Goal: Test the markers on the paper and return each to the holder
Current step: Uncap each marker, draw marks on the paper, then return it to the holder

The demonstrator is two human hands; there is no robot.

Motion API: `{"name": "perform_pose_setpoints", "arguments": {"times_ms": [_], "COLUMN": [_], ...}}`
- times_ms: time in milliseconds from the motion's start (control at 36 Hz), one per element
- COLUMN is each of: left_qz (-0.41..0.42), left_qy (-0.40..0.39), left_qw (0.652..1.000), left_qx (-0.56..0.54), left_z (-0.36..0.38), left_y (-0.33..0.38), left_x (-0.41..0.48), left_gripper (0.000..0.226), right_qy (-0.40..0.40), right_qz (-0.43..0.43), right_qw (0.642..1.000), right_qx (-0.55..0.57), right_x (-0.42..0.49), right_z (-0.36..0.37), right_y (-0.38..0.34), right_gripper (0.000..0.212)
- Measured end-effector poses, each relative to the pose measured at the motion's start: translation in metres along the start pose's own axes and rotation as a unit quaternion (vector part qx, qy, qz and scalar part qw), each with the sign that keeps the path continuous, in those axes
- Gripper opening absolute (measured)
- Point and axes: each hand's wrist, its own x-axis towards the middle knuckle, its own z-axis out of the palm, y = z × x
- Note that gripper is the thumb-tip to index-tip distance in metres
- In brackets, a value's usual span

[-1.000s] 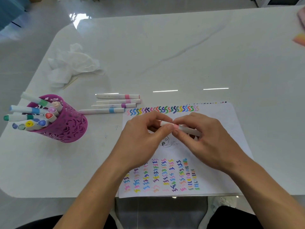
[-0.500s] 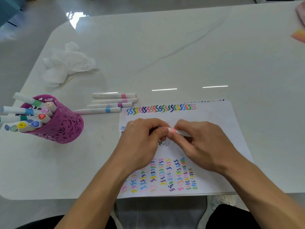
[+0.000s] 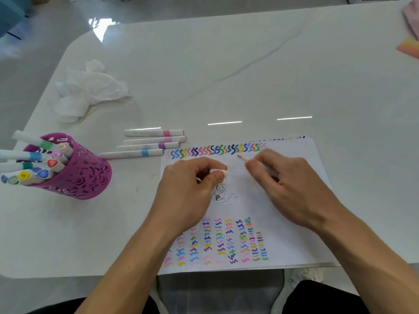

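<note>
Head view: at centre frame my left hand [image 3: 192, 189] pinches a white marker cap [image 3: 218, 172], while my right hand [image 3: 288, 184] grips the uncapped white marker with a pink tip [image 3: 243, 158] over the white, squiggle-covered paper sheet [image 3: 290, 245]. Four white capped markers [image 3: 154, 141] lie just upper left of the paper. The purple perforated holder [image 3: 77, 175], with markers in it, stands at the left on the white glossy table [image 3: 249, 75].

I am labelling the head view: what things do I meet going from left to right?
Purple holder, four loose markers, left hand gripping the cap, right hand holding the open marker.
</note>
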Motion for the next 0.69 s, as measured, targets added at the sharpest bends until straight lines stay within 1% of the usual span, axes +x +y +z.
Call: {"name": "perform_pose_setpoints", "arguments": {"times_ms": [56,83,111,167,250,306,389,472,556,639,694], "left_qz": [0.003,0.005,0.007,0.013,0.034,0.059,0.089,0.106,0.107,0.108,0.107], "left_qy": [0.019,0.026,0.032,0.040,0.047,0.053,0.063,0.059,0.049,0.043,0.040], "left_qw": [1.000,0.999,0.999,0.999,0.998,0.995,0.990,0.986,0.985,0.984,0.984], "left_qx": [0.015,0.020,0.023,0.026,0.038,0.055,0.090,0.115,0.127,0.138,0.136], "left_z": [0.001,0.002,0.002,0.003,0.005,0.007,0.010,0.014,0.018,0.021,0.021], "left_y": [0.000,0.000,-0.001,-0.001,0.001,0.002,0.003,0.004,0.005,0.005,0.004], "left_x": [0.001,0.001,0.002,0.002,0.002,0.002,0.004,0.005,0.005,0.007,0.007], "left_gripper": [0.008,0.008,0.009,0.010,0.012,0.013,0.015,0.015,0.015,0.016,0.016], "right_qy": [0.007,0.014,0.017,0.003,-0.009,-0.003,0.001,0.017,0.025,0.048,0.079], "right_qz": [0.019,0.022,0.024,0.038,0.060,0.077,0.107,0.090,0.063,0.060,0.070], "right_qw": [0.998,0.996,0.994,0.988,0.975,0.962,0.934,0.931,0.946,0.957,0.956], "right_qx": [0.055,0.084,0.109,0.151,0.212,0.260,0.342,0.354,0.317,0.279,0.275], "right_x": [0.002,0.002,0.003,0.004,0.006,0.007,0.008,0.010,0.012,0.015,0.017], "right_z": [-0.003,-0.005,-0.007,-0.010,-0.013,-0.015,-0.020,-0.023,-0.025,-0.025,-0.023], "right_y": [0.005,0.007,0.010,0.013,0.015,0.014,0.013,0.016,0.020,0.023,0.026], "right_gripper": [0.015,0.016,0.022,0.027,0.023,0.029,0.039,0.033,0.020,0.008,0.018]}}
